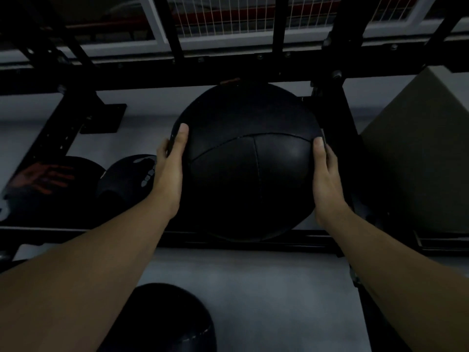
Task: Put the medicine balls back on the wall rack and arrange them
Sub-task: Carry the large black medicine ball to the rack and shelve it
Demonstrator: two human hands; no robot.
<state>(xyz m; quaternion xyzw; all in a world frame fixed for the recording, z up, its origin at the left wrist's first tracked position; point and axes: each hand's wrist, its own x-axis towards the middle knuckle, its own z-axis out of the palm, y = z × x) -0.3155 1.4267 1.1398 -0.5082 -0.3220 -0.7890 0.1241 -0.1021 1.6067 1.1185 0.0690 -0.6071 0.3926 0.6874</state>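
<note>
A large black stitched medicine ball (247,163) fills the middle of the view, between the black bars of the wall rack (253,240). My left hand (170,168) presses flat against its left side and my right hand (326,174) against its right side, so both hold it. To the left on the same rack level rest a smaller black ball with white print (127,184) and a black ball with red markings (45,184). Another black ball (165,321) lies lower, near the bottom edge.
Black rack uprights (345,138) and crossbars (177,80) frame the ball closely. An olive-grey box (421,153) stands at the right. A white wire-mesh panel (228,16) runs along the top. Grey floor (266,288) shows below the rack.
</note>
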